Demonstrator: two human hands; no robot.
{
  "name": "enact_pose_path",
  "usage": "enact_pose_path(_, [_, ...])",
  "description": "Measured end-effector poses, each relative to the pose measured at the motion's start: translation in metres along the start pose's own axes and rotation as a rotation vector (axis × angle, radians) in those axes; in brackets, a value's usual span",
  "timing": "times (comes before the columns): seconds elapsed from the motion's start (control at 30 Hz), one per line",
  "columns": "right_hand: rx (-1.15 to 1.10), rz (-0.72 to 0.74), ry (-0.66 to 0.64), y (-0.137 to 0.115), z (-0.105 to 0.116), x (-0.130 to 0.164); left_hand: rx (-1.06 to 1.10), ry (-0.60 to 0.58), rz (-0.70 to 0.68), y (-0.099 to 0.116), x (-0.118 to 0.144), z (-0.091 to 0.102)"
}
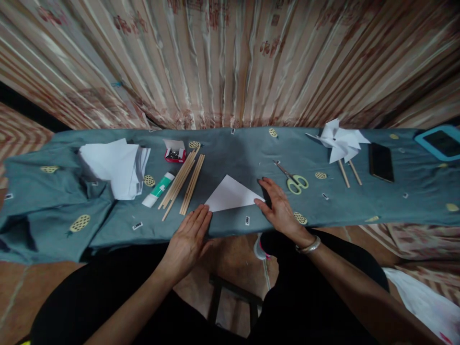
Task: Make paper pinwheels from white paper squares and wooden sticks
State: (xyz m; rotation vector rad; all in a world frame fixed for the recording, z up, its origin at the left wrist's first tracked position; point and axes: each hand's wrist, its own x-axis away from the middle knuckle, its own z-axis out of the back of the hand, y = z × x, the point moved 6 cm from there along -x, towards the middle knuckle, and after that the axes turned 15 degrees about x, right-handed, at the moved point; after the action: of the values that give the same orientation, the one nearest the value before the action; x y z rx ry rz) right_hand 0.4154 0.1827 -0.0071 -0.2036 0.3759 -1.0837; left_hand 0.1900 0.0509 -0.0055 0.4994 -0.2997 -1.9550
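Blue cloth (233, 148), hands on paper triangle (232, 194)

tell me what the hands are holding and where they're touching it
Nothing is gripped. The left hand and right hand lie flat, fingertips pressing the two bottom corners of the folded paper triangle.

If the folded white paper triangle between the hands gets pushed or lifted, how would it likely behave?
The white paper triangle looks thin and flat, so probably very light and floppy if lifted by one corner. On the blue-grey cloth it would likely slide rather than roll, perhaps dragging the fabric. The left hand and right hand press its lower corners, which suggests it shifts easily.
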Motion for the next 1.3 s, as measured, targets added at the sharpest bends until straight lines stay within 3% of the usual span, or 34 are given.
enact_pose_path(0.3, [-0.087,-0.004,0.075,0.016,0.011,0.001,0.016,0.102,0.045,0.000,0.033,0.010])
enact_pose_path(0.5, [-0.082,0.071,-0.035,-0.007,0.008,-0.010,0.138,0.204,0.082,0.004,0.014,0.018])
enact_pose_path(0.73, [-0.119,0.054,-0.010,-0.020,0.008,-0.008,0.234,0.235,0.146,0.001,-0.005,0.015])
enact_pose_path(0.87, [-0.149,0.036,0.054,-0.022,0.030,-0.009,0.242,0.332,0.101,0.008,-0.019,0.026])
enact_pose_path(1.0, [0.007,0.031,0.246,-0.022,0.072,-0.009,0.110,0.457,-0.105,0.039,-0.039,0.044])
enact_pose_path(1.07, [0.126,0.115,0.303,-0.032,0.084,-0.004,0.046,0.462,-0.201,0.057,-0.048,0.046])
enact_pose_path(1.17, [0.226,0.276,0.233,-0.057,0.076,0.008,0.002,0.372,-0.290,0.075,-0.060,0.039])
enact_pose_path(1.3, [0.219,0.376,0.076,-0.080,0.049,0.024,-0.049,0.235,-0.245,0.066,-0.071,0.021])
